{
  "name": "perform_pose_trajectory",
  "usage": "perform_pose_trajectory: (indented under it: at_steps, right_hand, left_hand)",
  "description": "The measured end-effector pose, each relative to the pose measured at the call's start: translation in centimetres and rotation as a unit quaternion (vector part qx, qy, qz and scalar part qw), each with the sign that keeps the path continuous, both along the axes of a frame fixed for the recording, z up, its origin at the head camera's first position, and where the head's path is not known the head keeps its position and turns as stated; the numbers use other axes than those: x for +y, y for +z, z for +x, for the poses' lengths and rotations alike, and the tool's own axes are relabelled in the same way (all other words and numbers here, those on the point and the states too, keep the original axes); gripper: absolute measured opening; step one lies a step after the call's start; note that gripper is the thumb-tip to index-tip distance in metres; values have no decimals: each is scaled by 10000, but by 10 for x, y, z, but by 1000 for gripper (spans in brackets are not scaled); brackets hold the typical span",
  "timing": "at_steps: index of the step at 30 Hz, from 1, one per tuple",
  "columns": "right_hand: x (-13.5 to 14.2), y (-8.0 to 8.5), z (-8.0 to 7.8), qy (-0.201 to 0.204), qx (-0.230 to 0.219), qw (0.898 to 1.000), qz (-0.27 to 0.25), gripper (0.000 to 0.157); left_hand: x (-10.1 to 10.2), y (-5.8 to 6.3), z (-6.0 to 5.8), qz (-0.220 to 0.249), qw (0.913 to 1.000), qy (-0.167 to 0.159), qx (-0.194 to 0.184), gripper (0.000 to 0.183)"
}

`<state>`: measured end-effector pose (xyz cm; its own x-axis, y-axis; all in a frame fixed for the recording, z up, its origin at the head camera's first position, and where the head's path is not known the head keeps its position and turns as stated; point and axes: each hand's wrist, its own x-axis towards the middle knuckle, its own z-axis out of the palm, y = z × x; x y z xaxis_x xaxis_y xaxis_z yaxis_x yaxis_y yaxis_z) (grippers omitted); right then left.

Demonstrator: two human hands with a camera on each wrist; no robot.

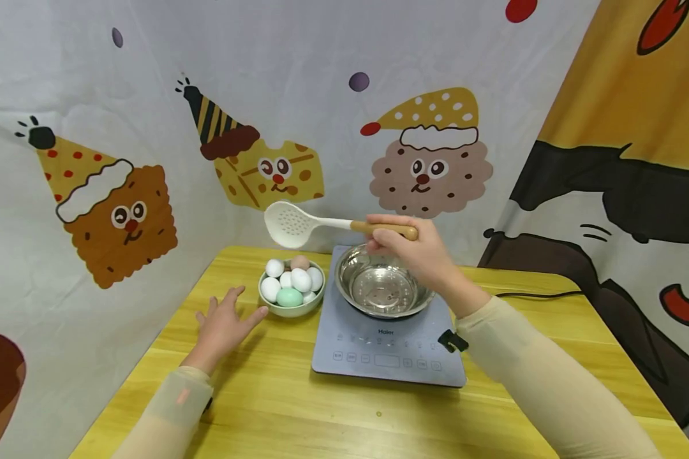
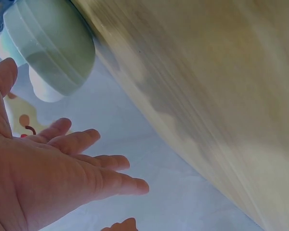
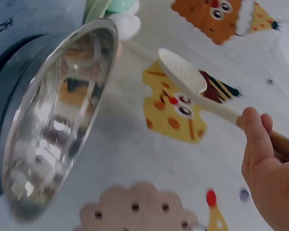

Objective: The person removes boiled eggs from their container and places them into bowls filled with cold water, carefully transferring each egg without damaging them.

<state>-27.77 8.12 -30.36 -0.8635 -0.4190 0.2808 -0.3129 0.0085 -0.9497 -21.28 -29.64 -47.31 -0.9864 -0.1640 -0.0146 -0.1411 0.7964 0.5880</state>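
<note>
My right hand (image 1: 409, 248) grips the wooden handle of a white slotted spoon (image 1: 291, 224), raised above the steel bowl (image 1: 379, 287). The spoon's perforated head points left, higher than the egg bowl. In the right wrist view, fingers and thumb wrap the handle (image 3: 284, 146). My left hand (image 1: 222, 325) is spread just left of a pale green bowl (image 1: 291, 311) heaped with eggs, mostly white, with one mint-green egg (image 1: 289, 298) and a brownish one (image 1: 300, 262). In the left wrist view its fingers are extended and hold nothing; the thumb lies nearest the green bowl (image 2: 62, 48).
The steel bowl sits on a flat grey induction cooker (image 1: 387, 363) with touch buttons along its front. A black cord (image 1: 540, 294) runs right across the wooden table (image 1: 275, 395). Behind hangs a white cloth (image 1: 310, 51) printed with cartoon foods.
</note>
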Motion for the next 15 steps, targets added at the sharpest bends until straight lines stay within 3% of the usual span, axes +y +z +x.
perform_pose_trajectory:
  at_steps: [3, 6, 10, 15]
  right_hand:
    - [42, 7, 16, -342, -131, 9970, -679, 37]
    - [94, 6, 29, -710, -368, 9829, -1656, 34]
    - [168, -14, 39, -1391, -1022, 9425, -2862, 30]
    - [235, -67, 48, -2428, -2056, 8770, -3600, 20]
  left_hand:
    - [3, 2, -2, 33, 9999, -97, 18, 94]
    - [3, 4, -2, 17, 9998, -192, 86, 94]
    - [2, 6, 0, -37, 9993, -315, 182, 96]
    - [-1, 4, 5, -107, 9986, -456, 225, 96]
